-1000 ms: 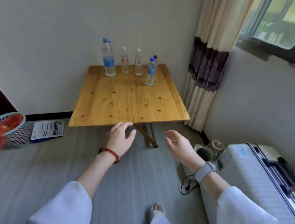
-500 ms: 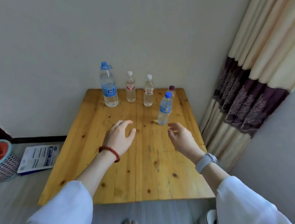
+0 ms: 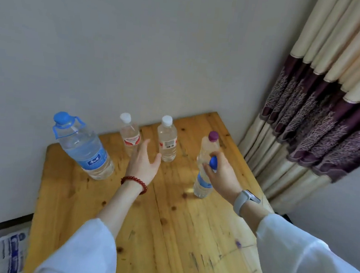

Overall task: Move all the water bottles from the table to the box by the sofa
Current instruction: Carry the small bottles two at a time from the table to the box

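On table (image 3: 166,233): five upright water bottles, clear liquid inside; right hand (image 3: 221,172) grips blue-capped bottle (image 3: 202,184); left hand (image 3: 143,163) spread wide, holding nothing.

Right hand (image 3: 221,172) grips blue-capped bottle (image 3: 203,182) neck on table (image 3: 178,223); left hand (image 3: 144,161) spread, nearing white-capped bottles.

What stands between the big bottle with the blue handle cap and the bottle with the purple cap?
In the head view, two small white-capped bottles stand between the big bottle and the purple-capped bottle, with the left hand reaching in front of them.
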The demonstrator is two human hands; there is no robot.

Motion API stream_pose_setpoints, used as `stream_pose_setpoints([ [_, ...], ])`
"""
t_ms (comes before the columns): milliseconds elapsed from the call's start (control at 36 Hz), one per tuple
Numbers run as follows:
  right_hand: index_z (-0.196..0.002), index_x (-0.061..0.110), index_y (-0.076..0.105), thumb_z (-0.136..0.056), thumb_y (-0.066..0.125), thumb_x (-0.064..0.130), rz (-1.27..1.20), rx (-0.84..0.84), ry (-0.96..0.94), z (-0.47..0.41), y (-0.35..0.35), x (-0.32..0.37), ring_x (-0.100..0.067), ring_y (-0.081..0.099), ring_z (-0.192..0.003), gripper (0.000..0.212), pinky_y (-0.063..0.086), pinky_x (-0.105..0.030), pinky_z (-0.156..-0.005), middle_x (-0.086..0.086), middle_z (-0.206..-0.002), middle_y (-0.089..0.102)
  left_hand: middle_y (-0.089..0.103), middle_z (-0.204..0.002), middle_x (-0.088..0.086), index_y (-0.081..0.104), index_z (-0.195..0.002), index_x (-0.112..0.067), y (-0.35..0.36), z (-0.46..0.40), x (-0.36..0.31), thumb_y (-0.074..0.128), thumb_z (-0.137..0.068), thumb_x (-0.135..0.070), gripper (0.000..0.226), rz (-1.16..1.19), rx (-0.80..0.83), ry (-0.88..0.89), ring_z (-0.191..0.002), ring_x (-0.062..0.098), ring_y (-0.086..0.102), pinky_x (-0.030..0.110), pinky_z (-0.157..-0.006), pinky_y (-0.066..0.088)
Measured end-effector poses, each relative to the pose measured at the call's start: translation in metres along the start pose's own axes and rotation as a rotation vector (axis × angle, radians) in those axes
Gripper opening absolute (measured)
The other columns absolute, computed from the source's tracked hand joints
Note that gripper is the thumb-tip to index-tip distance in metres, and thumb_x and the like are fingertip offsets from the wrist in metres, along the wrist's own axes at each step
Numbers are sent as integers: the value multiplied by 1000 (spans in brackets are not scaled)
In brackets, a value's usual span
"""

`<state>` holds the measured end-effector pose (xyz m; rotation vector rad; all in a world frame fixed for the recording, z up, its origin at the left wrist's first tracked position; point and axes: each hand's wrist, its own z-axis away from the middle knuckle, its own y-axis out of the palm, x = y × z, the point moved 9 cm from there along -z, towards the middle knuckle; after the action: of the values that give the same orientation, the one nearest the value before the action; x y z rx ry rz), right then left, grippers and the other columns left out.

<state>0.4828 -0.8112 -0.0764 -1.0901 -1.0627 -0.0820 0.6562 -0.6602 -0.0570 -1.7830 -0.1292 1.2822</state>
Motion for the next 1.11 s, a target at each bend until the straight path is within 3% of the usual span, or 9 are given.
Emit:
stream_pose_setpoints([
  [83,-99,19,40,-91,51,23,-5,-44,-44,-7,1,1,-23,55,-79,14,46,-33,-67,-4,-89,55,31,-147,11,26,-140,-13,15,-45,-2,57,-87,-34,66,48,-4,-16,-135,26,31,38,-108,29],
  [222,-103,24,39,-90,55,27,-123,-63,-35,-6,2,-7,-16,57,-88,20,51,-32,-75,0,-102,57,32,-143,8,23,-140,-14,65,-95,13,74,-73,-35,87,178,92,-74,-132,25,33,39,-108,31],
  [333,-105,31,41,-84,62,30,-281,-53,40,-4,14,-28,3,54,-96,29,48,-22,-81,13,-104,55,35,-140,9,23,-136,-12,94,-110,27,78,-70,-22,86,293,112,-105,-129,25,35,41,-107,31],
  [500,-97,48,33,-75,71,29,-282,29,68,-12,31,-45,-11,53,-99,48,49,-34,-86,15,-103,48,45,-135,3,31,-132,-19,99,-116,34,81,-65,-20,83,315,57,-33,-125,21,43,42,-106,36],
  [583,-104,48,31,-75,71,26,-293,94,69,-13,35,-45,-13,52,-105,54,48,-35,-91,11,-110,48,51,-128,0,37,-126,-23,94,-101,33,83,-62,-23,80,301,30,-14,-119,20,48,40,-100,41],
  [694,-113,30,32,-77,70,26,-268,90,98,-9,30,-48,-16,53,-103,53,49,-36,-90,3,-110,50,53,-121,-7,38,-125,-26,86,-65,36,85,-59,-30,82,341,9,-38,-112,16,52,33,-90,44],
  [833,-108,22,33,-77,71,24,-303,15,161,15,13,-51,-3,53,-83,49,43,-14,-66,17,-91,49,56,-120,0,44,-126,-18,66,-11,23,84,-61,-26,77,429,-14,-40,-108,16,53,29,-87,44],
  [972,-100,22,48,-71,76,30,-357,-100,184,62,-20,-67,-10,62,-88,41,52,-31,-76,5,-93,63,58,-118,-2,46,-122,-23,59,38,-4,69,-48,-58,85,500,53,-8,-109,15,54,29,-89,45],
  [1111,-96,27,53,-79,69,24,-474,-242,171,127,-73,-76,-4,66,-86,24,52,-23,-75,5,-94,68,53,-116,-5,43,-112,-35,69,89,-57,61,-54,-60,65,478,156,174,-109,13,51,25,-88,41],
])
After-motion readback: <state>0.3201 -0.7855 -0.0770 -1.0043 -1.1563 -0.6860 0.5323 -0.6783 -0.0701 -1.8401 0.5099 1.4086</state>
